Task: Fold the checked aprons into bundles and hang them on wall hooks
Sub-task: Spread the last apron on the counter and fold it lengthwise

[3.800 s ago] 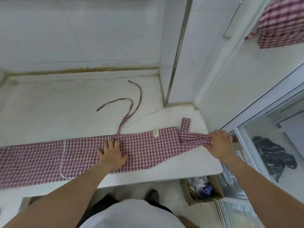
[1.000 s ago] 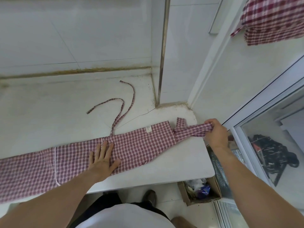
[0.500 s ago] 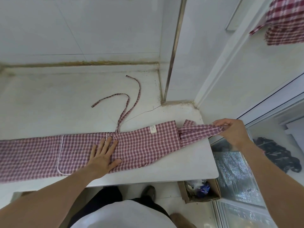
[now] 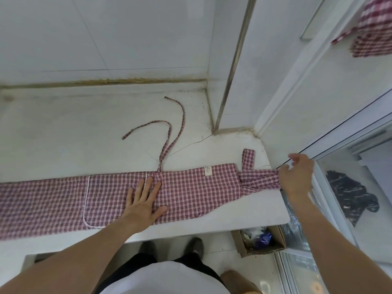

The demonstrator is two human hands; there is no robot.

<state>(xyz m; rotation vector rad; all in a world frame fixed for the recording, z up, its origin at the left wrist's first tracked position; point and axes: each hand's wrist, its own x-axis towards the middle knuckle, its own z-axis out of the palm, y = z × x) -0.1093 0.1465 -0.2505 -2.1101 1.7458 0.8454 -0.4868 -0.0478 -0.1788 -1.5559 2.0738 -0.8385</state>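
**A:** Where is the apron lying?

**B:** I see the checked apron [image 4: 180,192] folded into a long narrow strip along the front edge of the white counter [image 4: 84,132]. Its two ties [image 4: 169,132] trail away from the strip toward the wall behind the counter. A small label [image 4: 207,171] sits near the strip's far edge.

**A:** And the hands?

**B:** The left hand [image 4: 142,202] lies flat on the middle of the strip, fingers straight and slightly spread, pressing the cloth onto the counter. The right hand [image 4: 297,177] is at the counter's right end, where the neck strap [image 4: 259,179] bunches together. It touches the strap's tip, but motion blur hides whether the fingers pinch it; I cannot tell.

**A:** Anything else around the counter?

**B:** A second checked bundle [image 4: 373,32] hangs high on the wall to the counter's right, and a cardboard box [image 4: 277,240] of scraps sits on the floor below the counter's right corner.
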